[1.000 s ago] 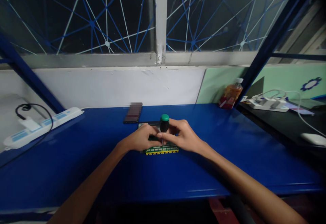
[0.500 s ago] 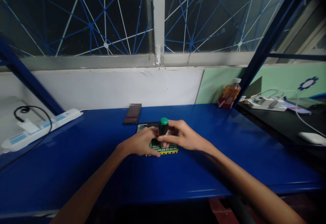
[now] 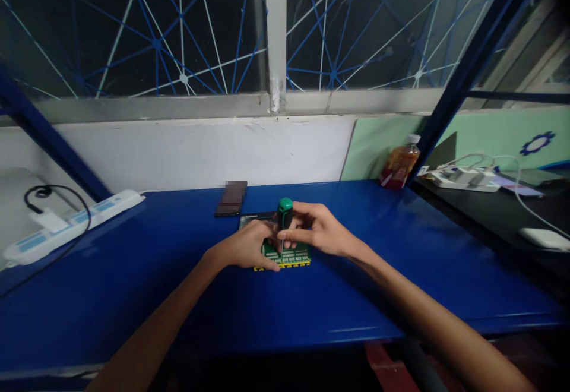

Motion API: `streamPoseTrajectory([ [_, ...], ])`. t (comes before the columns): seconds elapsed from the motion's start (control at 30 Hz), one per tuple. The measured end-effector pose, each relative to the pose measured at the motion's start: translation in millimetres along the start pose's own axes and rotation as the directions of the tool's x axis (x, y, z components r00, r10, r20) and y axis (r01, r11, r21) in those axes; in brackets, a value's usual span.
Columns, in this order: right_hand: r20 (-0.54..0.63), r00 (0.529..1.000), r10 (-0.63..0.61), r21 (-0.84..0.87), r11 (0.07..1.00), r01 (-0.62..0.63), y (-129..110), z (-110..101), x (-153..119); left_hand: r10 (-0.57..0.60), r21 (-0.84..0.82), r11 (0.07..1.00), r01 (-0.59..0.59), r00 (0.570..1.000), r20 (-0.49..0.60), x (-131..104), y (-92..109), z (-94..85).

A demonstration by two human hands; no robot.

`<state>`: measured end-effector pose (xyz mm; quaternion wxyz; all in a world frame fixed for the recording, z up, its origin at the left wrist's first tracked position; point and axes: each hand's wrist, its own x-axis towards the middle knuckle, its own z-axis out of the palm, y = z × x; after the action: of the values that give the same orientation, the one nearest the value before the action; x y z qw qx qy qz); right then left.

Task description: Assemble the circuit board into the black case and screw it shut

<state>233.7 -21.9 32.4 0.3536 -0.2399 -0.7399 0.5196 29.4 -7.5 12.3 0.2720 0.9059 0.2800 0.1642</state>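
A green circuit board (image 3: 296, 254) with a yellow strip along its near edge lies on the blue table. My left hand (image 3: 252, 245) grips the board's left side, thumb at the near edge. The fingers of my right hand (image 3: 318, 228) are closed round a screwdriver (image 3: 285, 215) with a green and black handle. It stands nearly upright, its shaft pointing down at the board's near part. Behind the hands, a dark flat case (image 3: 252, 220) is partly hidden.
A phone (image 3: 231, 199) lies behind the case on the blue table (image 3: 285, 315). At the left is a white power strip (image 3: 100, 214) with a black cable. A drink bottle (image 3: 401, 163) stands at the back right, near another power strip (image 3: 467, 179) on a black surface.
My right hand and the screwdriver have risen slightly, and more of the shaft and board shows. My left hand keeps its hold on the board.
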Motion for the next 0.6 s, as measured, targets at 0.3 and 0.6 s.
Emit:
streamPoseTrajectory([
  [0.3,0.039,0.999,0.000,-0.056,0.998,0.002,-1.4,-8.4,-0.7,0.016,-0.044,0.999,-0.015,1.000,0.015,-0.9,4.3,-6.3],
  [0.6,0.064,0.998,-0.007,-0.090,0.996,0.013,-2.4,-2.8,-2.7,-0.027,-0.128,0.992,0.022,0.999,-0.038,-1.5,0.8,-5.6],
])
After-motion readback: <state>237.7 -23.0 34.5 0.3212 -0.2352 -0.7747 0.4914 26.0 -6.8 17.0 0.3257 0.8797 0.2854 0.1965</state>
